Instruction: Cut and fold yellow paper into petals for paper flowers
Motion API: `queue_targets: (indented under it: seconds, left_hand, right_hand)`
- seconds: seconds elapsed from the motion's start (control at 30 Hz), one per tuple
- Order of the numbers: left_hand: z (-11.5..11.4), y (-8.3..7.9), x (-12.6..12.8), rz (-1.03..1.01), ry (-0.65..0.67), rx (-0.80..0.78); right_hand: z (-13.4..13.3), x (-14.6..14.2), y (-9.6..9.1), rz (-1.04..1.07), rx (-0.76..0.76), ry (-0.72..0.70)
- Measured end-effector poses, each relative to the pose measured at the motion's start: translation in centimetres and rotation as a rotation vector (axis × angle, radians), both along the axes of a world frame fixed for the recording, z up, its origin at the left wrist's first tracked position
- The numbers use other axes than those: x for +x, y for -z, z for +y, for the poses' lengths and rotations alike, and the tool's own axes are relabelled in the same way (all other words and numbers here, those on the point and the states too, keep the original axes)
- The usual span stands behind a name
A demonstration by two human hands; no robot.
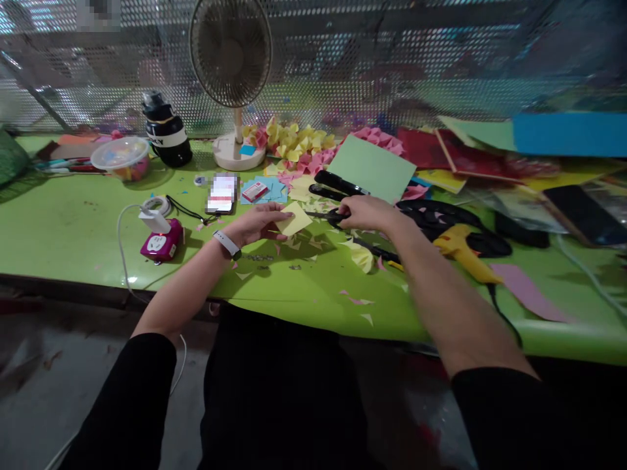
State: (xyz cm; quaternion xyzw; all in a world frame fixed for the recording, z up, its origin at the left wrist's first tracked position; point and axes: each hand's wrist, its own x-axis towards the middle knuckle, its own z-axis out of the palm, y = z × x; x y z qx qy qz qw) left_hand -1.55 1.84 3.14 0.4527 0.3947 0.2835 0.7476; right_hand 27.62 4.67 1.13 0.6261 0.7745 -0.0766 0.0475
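Green tabletop (pixel 73 228) is filling the width of the view, with a perforated metal screen (pixel 392 59) standing behind it at twelve o'clock. At ten o'clock a clear plastic tub (pixel 120 156) is sitting beside a black bottle (pixel 166 134), and nearer the front edge a pink gadget (pixel 159 243) is carrying a white plug (pixel 154 220). A desk fan (pixel 230 55) is rising at twelve o'clock, with a phone (pixel 223 193) lying in front of it. The left hand (pixel 255 223), a white band on its wrist, is pinching the yellow paper square (pixel 294 219) by its nine o'clock edge, fingers nearly closed over it, just above the table's middle. Touching the square's three o'clock edge, the scissors (pixel 329 215) are pointing at it. The right hand (pixel 368 212) is wrapping shut around their handles; how far the blades are parted is too blurred to tell. Paper scraps (pixel 362 301) are lying below. A pale green sheet (pixel 373 167) is resting at one o'clock, and a yellow glue gun (pixel 460 251) is lying at three o'clock.
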Motion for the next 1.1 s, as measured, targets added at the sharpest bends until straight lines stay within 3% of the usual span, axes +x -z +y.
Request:
queue_targets:
  seconds: [0.2, 0.4, 0.47, 0.73, 1.1]
  left_hand:
    - [0.3, 1.1, 0.3, -0.052, -0.050, 0.033]
    - [0.4, 1.2, 0.1, -0.013, -0.091, 0.110]
    - [0.2, 0.9, 0.1, -0.018, -0.107, 0.114]
    - [0.1, 1.0, 0.1, -0.033, -0.110, 0.137]
    - [0.0, 0.8, -0.1, -0.065, -0.181, 0.188]
  right_hand:
    - [-1.6, 1.2, -1.2, 0.105, 0.014, 0.136]
    - [-3.5, 0.9, -3.1, 0.690, -0.140, 0.247]
    - [-4.2, 0.2, -3.6, 0.795, -0.205, 0.233]
    - [-4.8, -1.9, -3.9, 0.886, -0.284, 0.130]
    - [-5.2, -2.6, -3.6, 0.932, -0.244, 0.064]
